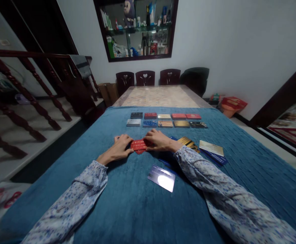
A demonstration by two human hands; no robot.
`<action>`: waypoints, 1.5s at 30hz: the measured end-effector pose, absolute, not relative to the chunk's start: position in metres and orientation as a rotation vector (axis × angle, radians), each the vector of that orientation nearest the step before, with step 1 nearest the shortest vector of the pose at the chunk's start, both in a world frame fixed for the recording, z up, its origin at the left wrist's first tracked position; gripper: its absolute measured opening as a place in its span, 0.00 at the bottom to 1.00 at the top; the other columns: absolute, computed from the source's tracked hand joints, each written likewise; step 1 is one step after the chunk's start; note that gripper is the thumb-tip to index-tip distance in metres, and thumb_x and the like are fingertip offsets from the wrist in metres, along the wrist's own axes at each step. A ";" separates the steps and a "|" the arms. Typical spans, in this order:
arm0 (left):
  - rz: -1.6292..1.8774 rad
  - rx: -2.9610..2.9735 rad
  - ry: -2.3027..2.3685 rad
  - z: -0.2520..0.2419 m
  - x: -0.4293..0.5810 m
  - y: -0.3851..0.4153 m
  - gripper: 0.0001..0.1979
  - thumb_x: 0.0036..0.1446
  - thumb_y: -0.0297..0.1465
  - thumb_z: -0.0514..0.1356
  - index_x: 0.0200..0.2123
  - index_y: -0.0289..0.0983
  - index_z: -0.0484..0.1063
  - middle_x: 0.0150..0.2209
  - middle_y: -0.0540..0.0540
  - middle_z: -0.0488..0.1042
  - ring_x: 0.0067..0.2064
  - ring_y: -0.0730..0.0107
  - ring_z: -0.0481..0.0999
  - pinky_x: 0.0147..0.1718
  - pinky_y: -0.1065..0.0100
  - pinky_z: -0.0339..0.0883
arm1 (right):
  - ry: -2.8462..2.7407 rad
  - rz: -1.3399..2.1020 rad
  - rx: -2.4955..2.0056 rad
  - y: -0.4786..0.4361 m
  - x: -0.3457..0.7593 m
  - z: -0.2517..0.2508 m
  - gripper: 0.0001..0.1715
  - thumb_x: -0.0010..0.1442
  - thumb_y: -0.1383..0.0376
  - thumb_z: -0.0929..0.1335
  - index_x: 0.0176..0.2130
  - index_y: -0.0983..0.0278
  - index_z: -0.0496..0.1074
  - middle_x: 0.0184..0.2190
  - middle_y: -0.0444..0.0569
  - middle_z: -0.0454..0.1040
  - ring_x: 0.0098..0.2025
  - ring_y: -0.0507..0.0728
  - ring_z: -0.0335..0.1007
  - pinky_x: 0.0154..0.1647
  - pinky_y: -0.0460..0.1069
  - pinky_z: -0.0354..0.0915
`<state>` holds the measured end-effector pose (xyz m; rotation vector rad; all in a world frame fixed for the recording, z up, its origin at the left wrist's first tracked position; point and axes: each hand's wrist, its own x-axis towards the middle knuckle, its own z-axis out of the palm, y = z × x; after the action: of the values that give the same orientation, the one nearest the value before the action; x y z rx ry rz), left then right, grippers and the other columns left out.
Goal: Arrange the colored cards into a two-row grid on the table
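Red cards lie on the blue cloth between my two hands, one corner poking out below the top card. My left hand grips their left end with thumb and fingers. At the right end, my right hand holds them the same way. A shiny silver-purple card rests nearer to me. Beside my right wrist lie black-and-gold cards, with blue ones partly hidden under the arm. Farther right, a pale gold card overlaps blue cards.
Two rows of card stacks, among them a blue stack and a black stack, stand beyond my hands. The blue cloth covers the near part of the table. Chairs stand at its far end.
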<state>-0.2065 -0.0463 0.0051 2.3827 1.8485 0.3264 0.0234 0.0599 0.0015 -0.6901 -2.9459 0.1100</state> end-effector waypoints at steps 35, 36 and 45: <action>0.269 2.389 1.832 0.034 -0.199 -0.033 0.21 0.59 0.40 0.62 0.54 0.41 0.75 0.50 0.40 0.75 0.55 0.49 0.72 0.57 0.49 0.60 | -2.879 0.038 -0.643 0.074 0.034 0.018 0.26 0.57 0.49 0.75 0.45 0.65 0.78 0.46 0.57 0.75 0.49 0.63 0.62 0.48 0.55 0.59; 0.265 2.395 1.828 0.035 -0.197 -0.031 0.22 0.58 0.40 0.63 0.54 0.41 0.75 0.50 0.41 0.75 0.55 0.49 0.73 0.57 0.49 0.60 | -2.881 0.038 -0.637 0.075 0.035 0.019 0.24 0.57 0.50 0.75 0.45 0.65 0.78 0.46 0.57 0.75 0.49 0.63 0.62 0.48 0.55 0.59; 0.217 2.443 1.797 0.048 -0.179 -0.010 0.20 0.58 0.40 0.63 0.52 0.39 0.77 0.49 0.39 0.75 0.54 0.49 0.73 0.56 0.49 0.61 | -2.917 0.015 -0.612 0.090 0.056 0.033 0.23 0.57 0.51 0.74 0.44 0.66 0.79 0.44 0.58 0.75 0.45 0.63 0.62 0.47 0.54 0.58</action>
<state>-0.1786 -0.0097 0.0477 2.4434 1.7969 0.2169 0.0559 0.0903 0.0327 -0.6119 -2.9168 0.0154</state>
